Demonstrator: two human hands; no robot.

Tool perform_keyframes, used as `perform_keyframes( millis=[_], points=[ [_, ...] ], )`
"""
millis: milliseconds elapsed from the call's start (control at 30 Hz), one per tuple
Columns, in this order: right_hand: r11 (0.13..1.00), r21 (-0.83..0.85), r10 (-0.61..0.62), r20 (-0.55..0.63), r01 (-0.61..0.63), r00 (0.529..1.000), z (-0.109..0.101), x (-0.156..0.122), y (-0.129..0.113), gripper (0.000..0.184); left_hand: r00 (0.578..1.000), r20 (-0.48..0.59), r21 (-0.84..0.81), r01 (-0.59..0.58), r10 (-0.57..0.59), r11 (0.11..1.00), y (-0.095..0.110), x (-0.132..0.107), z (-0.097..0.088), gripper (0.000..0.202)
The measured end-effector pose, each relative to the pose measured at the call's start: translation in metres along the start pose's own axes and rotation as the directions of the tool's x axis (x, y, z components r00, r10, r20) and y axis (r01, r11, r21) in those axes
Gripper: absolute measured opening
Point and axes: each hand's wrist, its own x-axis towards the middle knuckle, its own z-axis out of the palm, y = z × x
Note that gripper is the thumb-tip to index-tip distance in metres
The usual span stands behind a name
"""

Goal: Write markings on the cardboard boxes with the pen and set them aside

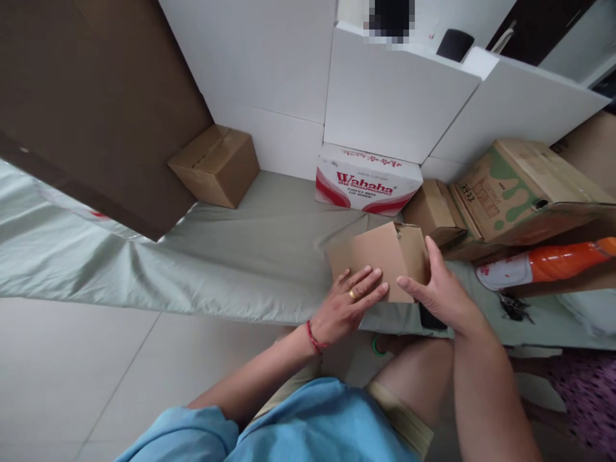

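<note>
A small brown cardboard box (385,253) sits near the front edge of the cloth-covered surface (283,237). My left hand (349,305), with a ring and a red bracelet, lies flat with fingers stretched across the box's near face. At the box's right end, my right hand (443,289) grips it, thumb on the near side and fingers around the far edge. Partly under my right hand shows a black flat object (432,319), its kind unclear. The left part of the box is blurred.
Against the white panels stand a Wahaha carton (368,183) and a closed brown box (219,167). To the right are another brown box (433,208), a printed carton (510,186), an orange bottle (553,263) and keys (514,308). A large dark-brown board (96,96) rises at left.
</note>
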Motion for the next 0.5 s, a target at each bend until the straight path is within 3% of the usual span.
perform_keyframes(
  millis=[167,233,300,367,433,500],
  points=[
    [0.964,0.232,0.111,0.083,-0.128,0.990,-0.020,-0.023,0.036,0.132,0.990,0.107,-0.056,-0.082,0.088,0.995,0.006,-0.004,0.010,0.075],
    [0.919,0.361,0.170,-0.006,-0.157,0.985,-0.027,-0.030,0.045,0.132,0.994,0.097,-0.078,-0.041,0.049,0.996,-0.001,-0.014,0.009,0.072],
    [0.871,0.487,0.193,-0.217,-0.065,0.957,-0.037,-0.029,0.048,0.118,0.996,0.070,-0.081,0.054,-0.048,0.995,-0.013,-0.031,0.003,0.068],
    [0.836,0.516,0.104,-0.484,0.187,0.869,-0.051,-0.018,0.047,0.097,0.987,0.033,-0.064,0.158,-0.156,0.985,-0.029,-0.054,-0.006,0.061],
    [0.823,0.346,-0.081,-0.712,0.450,0.697,-0.066,0.005,0.048,0.090,0.962,-0.023,-0.022,0.270,-0.270,0.963,-0.044,-0.079,-0.018,0.047],
    [0.856,0.049,-0.265,-0.814,0.515,0.518,-0.081,0.037,0.057,0.106,0.932,-0.064,0.026,0.359,-0.357,0.933,-0.057,-0.104,-0.031,0.037]
  ],
)
